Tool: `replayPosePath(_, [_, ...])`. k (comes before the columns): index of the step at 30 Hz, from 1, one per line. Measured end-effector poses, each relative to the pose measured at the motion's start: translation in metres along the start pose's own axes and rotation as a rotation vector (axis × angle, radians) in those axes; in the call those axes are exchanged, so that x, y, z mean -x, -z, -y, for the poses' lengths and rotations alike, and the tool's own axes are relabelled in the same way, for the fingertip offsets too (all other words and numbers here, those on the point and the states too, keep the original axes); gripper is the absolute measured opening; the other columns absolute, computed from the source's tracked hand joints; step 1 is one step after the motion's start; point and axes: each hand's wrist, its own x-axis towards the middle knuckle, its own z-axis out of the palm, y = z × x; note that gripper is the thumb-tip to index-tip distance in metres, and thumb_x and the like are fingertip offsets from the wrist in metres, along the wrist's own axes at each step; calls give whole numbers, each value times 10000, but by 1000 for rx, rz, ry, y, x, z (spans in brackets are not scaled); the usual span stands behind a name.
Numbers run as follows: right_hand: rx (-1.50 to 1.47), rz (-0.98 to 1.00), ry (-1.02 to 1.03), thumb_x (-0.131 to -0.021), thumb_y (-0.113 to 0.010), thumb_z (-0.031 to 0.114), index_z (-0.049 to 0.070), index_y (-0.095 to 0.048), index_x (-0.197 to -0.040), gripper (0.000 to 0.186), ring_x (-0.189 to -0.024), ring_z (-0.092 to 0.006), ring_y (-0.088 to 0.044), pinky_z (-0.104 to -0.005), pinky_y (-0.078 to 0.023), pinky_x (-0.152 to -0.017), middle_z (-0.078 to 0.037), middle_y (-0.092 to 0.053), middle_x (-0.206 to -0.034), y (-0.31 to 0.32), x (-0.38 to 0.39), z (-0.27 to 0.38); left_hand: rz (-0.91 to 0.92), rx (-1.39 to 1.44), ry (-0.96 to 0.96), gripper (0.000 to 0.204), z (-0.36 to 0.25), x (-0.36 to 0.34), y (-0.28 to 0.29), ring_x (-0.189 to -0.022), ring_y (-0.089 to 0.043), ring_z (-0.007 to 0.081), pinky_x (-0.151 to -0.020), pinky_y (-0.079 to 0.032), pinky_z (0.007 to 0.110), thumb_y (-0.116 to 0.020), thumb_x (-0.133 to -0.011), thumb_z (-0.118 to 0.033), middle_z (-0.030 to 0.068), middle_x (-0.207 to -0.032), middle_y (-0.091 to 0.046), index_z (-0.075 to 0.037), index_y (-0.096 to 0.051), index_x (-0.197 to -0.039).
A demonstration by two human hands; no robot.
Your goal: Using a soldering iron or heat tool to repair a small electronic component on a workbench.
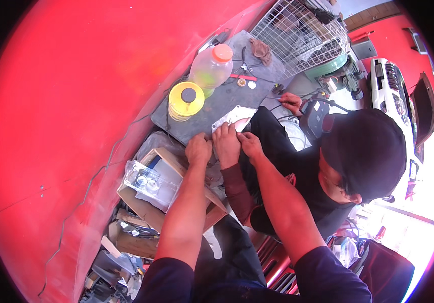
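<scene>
My left hand (199, 148) is closed at the near edge of the grey work surface (181, 131); what it grips is hidden. My right hand (250, 146) pinches beside the lower edge of a silvery plate (222, 119) with a pinkish inner area; its hold is unclear. Between my hands, a co-worker's hand (226, 146) rests fingers on that plate, their other hand (290, 103) near dark cables. A yellow-lidded container (186, 108) and a clear bottle (208, 68) with a red lid stand behind.
The co-worker (358, 156) in a dark cap crowds my right. A cardboard box (143, 212) holding clear packaging lies lower left, beside a red wall (60, 111). Behind are a wire cage (297, 30) and small items; a white car (393, 96) stands farther right.
</scene>
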Motion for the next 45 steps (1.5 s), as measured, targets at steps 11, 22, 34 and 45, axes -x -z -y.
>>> replayPosePath(11, [277,7,-130,-818,-599,424,75,-686,-889,366,-880,-303,-642,-387,-476,-767,-141,-675,-886,-8,-12,-3,-15,-43,-23,221,1,0,-1,-952,-612,350,-806,-485,430,-608,-785,-237,180,-965,-656,-68,-658,-919])
replayPosePath(22, [271,-14,-174,-821,-612,385,32,-678,-899,367,-855,-263,-620,-361,-461,-752,-142,-661,-888,-11,-6,12,53,-5,12,237,1,1,9,-926,-623,344,-801,-484,420,-650,-769,-273,163,-954,-666,-110,-678,-939])
replayPosePath(34, [341,-91,-112,-838,-615,376,23,-664,-795,359,-663,-169,-619,-312,-461,-642,-84,-661,-728,-20,-19,-18,19,-22,-1,218,1,-1,-1,-920,-626,315,-778,-485,410,-674,-762,-289,124,-939,-673,-123,-679,-903])
replayPosePath(45, [80,24,-210,-879,-590,360,73,-567,-795,300,-528,-96,-512,-250,-346,-415,1,-557,-668,-26,-14,-12,8,-59,19,225,-1,1,3,-932,-625,310,-783,-481,405,-675,-762,-296,122,-942,-675,-129,-683,-913])
